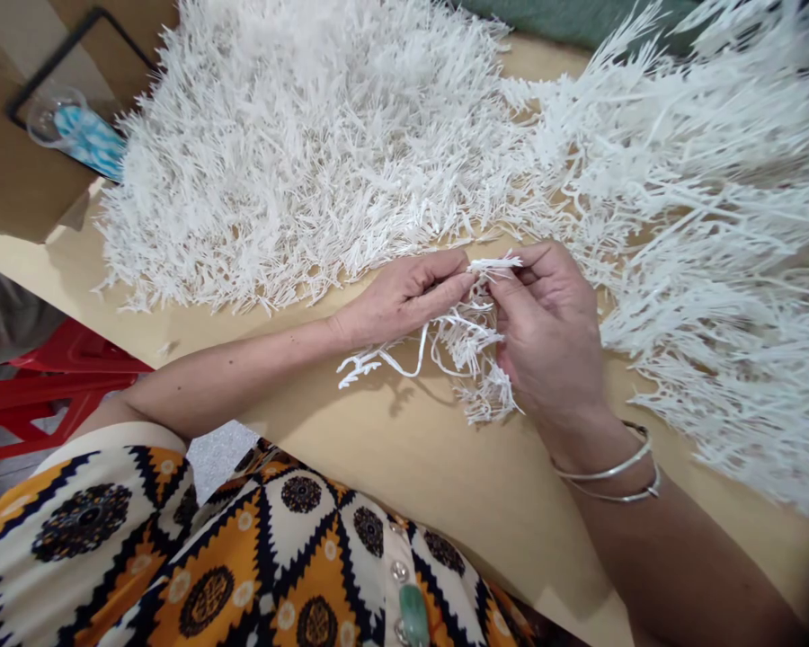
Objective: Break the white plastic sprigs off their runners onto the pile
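The left hand (414, 292) pinches the near end of a small white bunch (468, 337) between thumb and forefinger; the right hand (556, 323) grips the same bunch with thumb and bent fingers, its tips just beside the left's; the bunch hangs between the hands above the pale table (377, 458), one thin stem curling out to the left below the left wrist.

Just beyond the hands, a broad pile of white sprigs (324, 153) closes off the far side; to the right, a heap of longer white stems (734, 243) spreads close beside the right hand and forearm, leaving little room there; behind both, a dull green surface (539, 13) shows at the top edge.

At the upper left stands a cardboard box (13, 171), with a black frame (54, 60), a clear plastic cup (40, 117) and a blue-and-white item (91, 139) against the pile; a red stool (67, 355) sits beyond the table's left edge; two thin bracelets (607, 474) circle the right wrist; a patterned garment (235, 575) fills the lower left.
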Motion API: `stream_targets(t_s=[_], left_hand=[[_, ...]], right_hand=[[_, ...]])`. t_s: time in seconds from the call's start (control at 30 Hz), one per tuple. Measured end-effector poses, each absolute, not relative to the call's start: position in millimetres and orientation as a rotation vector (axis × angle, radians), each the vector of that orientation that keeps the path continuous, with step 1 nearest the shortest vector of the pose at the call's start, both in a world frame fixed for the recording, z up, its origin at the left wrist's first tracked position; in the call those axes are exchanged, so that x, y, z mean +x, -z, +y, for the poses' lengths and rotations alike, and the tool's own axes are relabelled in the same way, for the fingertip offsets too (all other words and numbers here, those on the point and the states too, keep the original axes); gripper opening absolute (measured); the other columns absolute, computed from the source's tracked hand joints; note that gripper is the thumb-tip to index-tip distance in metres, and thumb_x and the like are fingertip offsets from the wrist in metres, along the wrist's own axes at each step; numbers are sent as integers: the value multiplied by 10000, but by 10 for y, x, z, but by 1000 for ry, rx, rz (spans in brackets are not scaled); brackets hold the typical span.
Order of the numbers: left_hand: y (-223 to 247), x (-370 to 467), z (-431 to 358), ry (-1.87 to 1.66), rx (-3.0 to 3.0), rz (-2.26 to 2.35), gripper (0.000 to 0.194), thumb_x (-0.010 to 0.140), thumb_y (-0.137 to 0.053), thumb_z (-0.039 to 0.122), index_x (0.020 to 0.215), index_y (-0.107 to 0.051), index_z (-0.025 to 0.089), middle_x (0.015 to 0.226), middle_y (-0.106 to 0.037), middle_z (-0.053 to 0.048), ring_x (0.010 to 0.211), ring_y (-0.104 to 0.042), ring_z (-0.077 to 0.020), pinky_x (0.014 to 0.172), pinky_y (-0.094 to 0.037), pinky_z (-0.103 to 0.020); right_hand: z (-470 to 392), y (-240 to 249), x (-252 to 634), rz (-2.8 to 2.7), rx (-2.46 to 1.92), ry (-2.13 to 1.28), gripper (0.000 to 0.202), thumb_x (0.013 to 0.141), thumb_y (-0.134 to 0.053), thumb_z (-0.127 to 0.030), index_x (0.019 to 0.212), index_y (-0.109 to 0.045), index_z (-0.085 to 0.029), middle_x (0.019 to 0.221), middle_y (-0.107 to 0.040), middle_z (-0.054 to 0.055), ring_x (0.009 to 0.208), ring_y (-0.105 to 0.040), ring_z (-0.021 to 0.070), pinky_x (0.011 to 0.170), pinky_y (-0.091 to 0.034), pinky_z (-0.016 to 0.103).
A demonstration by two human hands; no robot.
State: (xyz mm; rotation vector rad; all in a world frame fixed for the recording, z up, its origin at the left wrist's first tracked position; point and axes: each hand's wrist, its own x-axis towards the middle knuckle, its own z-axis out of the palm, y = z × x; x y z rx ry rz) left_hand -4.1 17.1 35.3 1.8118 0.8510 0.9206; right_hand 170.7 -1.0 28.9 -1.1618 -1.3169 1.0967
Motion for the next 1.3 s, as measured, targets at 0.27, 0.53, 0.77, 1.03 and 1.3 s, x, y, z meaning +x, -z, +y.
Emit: stream_targets(t_s=[0.27, 0.53, 0.77, 1.03, 1.3], left_hand=[[-353, -68, 116, -908, 1760, 815, 375, 1075, -471, 439, 784, -471, 203, 727, -450, 22, 660, -420, -102, 628, -367, -262], [-336, -75, 43, -839, 1607, 849, 401, 1090, -446, 476, 814, -521, 194, 780, -517, 10, 712, -506, -103, 678, -424, -274], [-372, -46, 42, -774, 1592, 907, 451, 1086, -440, 540, 854, -581, 180, 764, -524, 11, 696, -493, -103, 670, -418, -267], [-390, -56, 60, -692, 1646, 861, 448, 1050, -490, 540, 760, -450, 200, 693, -389, 42, 628, -386, -91, 601, -326, -261], [-416, -64, 15, -618, 1748, 745, 421, 1053, -468, 446, 728, -340, 212, 677, -317, 49, 619, -341, -96, 626, -315, -282]], right_hand=[[227, -207, 1952, -1268, -1206, -1020, 112, 902, -708, -280, 922, -600, -256, 871, -646, -9, 837, -669, 165, 833, -562, 366], [264, -472, 2216, -1537, -1334, -521, 99, 989, -589, -225, 982, -658, -295, 993, -656, 41, 875, -665, 214, 863, -539, 457], [92, -536, 2088, -1793, -1240, -592, 275, 994, -603, -278, 1247, -709, -263, 1190, -709, 65, 1123, -683, 232, 982, -531, 457], [-8, -441, 1888, -1727, -1195, -737, 69, 958, -712, -213, 920, -728, -269, 851, -707, -25, 798, -648, 164, 769, -489, 354], [277, -399, 2230, -1515, -1359, -498, 97, 972, -650, -211, 956, -698, -294, 852, -688, 31, 792, -675, 225, 780, -516, 436]])
